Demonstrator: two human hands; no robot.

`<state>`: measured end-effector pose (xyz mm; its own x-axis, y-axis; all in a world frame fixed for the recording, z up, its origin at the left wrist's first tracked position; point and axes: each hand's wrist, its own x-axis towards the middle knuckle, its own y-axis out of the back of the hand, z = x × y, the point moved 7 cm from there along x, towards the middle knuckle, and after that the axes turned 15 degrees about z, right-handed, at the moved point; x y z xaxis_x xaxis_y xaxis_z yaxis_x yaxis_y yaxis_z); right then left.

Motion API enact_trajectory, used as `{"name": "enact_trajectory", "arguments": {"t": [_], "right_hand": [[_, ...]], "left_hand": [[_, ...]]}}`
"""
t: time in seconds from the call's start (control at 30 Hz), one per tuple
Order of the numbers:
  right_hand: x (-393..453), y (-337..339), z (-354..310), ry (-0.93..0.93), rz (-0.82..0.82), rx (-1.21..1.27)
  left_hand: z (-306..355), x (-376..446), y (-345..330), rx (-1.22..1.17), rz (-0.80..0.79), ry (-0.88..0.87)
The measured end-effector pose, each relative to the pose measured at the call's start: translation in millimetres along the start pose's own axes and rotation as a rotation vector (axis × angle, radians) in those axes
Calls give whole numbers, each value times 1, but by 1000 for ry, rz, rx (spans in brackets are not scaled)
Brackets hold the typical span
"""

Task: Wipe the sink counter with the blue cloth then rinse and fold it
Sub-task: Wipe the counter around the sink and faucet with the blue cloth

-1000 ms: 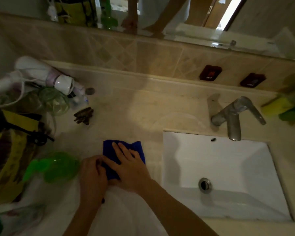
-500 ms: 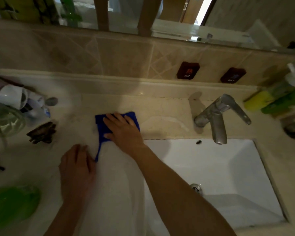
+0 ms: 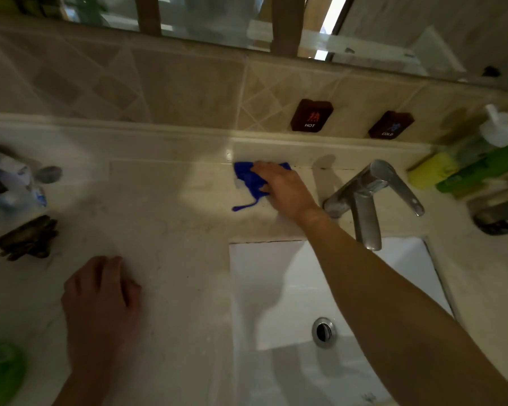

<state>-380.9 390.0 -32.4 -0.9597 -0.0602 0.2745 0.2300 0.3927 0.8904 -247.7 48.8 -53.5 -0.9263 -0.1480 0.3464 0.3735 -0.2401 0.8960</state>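
- Cloth point(image 3: 251, 180), bright blue and bunched up, lies on the counter point(image 3: 165, 224) at the back edge, where the counter meets the low ledge under the wall tiles; one thin corner of it trails toward the sink.
- Right hand point(image 3: 285, 187) lies palm down on the cloth, fingers spread over it and curled lightly round the bunched fabric, pressing it to the counter. The forearm reaches across the left corner of the sink point(image 3: 276, 288).
- Left hand point(image 3: 100, 303) rests on the bare counter near the front, well apart from the cloth, fingers bent under loosely, with nothing in it.
- Tap point(image 3: 367, 200) stands just to the right of the right hand, its spout over the white sink and its lever angled to the right; the drain point(image 3: 323, 332) shows in the sink floor.
- On the tiles behind the tap are two dark plates, one marked HOT point(image 3: 311, 115), the other COLD point(image 3: 390, 125).
- A green bottle point(image 3: 481, 168) and a pump bottle point(image 3: 499, 127) lie at the right end of the counter.
- At the left edge sit a dark hair clip point(image 3: 27, 238) and a blurred green thing point(image 3: 0, 370) in the bottom corner.
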Motion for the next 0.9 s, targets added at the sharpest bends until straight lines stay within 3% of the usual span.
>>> {"name": "enact_trajectory", "arguments": {"t": [0.17,0.33,0.43,0.5,0.57,0.7,0.77,0.83,0.9], "right_hand": [[-28,27,48,-263,128,-12],[-68,26,40,-569,352,223],[-91,16,20,-680,504,162],[-91,4,-7,-644,485,-87],[-85,-12,-45,-578,435,-180],[-74,-45,-111,-63,200,-87],[-75,-37,-95,90,185,-66],[-72,-15,-51,44,250,-142],[-69,6,3,-143,265,-236]], "left_hand": [[-1,-1,1,11,-15,21],[0,-1,2,-16,4,8],[2,0,5,-4,13,36],[5,0,6,9,11,37],[5,0,5,25,-9,33],[1,-1,1,32,-47,35],[-1,-1,2,20,-40,28],[0,-1,3,1,-22,20],[3,-1,5,5,-9,3]]}}
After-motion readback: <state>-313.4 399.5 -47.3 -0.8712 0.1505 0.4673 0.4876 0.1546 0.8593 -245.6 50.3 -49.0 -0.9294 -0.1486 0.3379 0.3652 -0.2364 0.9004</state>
